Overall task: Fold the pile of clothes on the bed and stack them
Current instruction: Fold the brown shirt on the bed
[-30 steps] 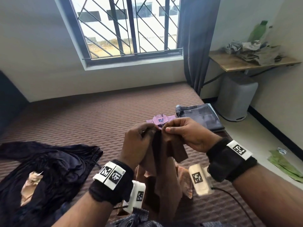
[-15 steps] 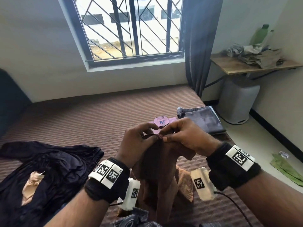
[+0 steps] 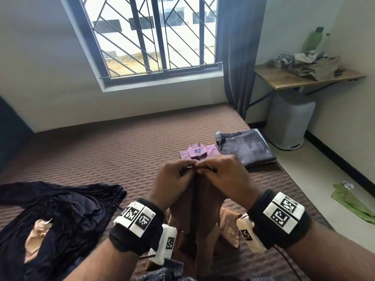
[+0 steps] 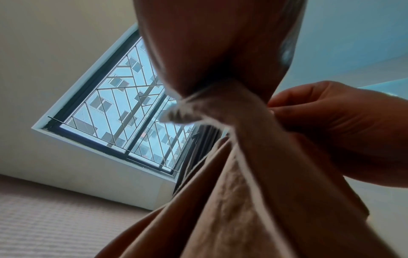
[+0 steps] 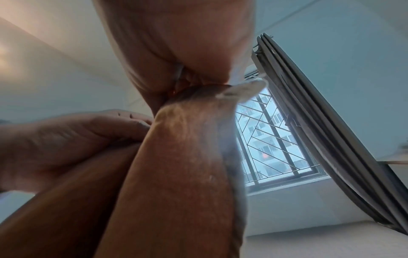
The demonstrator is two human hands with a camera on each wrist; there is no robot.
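Observation:
A brown garment (image 3: 199, 211) hangs in front of me above the bed (image 3: 101, 151). My left hand (image 3: 174, 179) and right hand (image 3: 223, 175) pinch its top edge side by side, fingertips almost touching. In the left wrist view the brown garment (image 4: 253, 192) fills the frame, with the right hand (image 4: 342, 125) beside it. In the right wrist view the brown garment (image 5: 176, 165) hangs from my fingers, with the left hand (image 5: 66, 139) at the left. A folded purple shirt (image 3: 199, 152) and folded grey trousers (image 3: 247, 148) lie on the bed beyond my hands.
A dark heap of clothes (image 3: 56, 216) with a peach piece (image 3: 37, 234) lies at the left. An orange-brown cloth (image 3: 230, 228) lies under the garment. A wall shelf (image 3: 300, 78) and grey bin (image 3: 288, 120) stand right of the bed. A green cloth (image 3: 353, 201) lies on the floor.
Both hands have lifted the brown garment slightly and drawn their fingertips together at its top edge. The view has tilted up a little.

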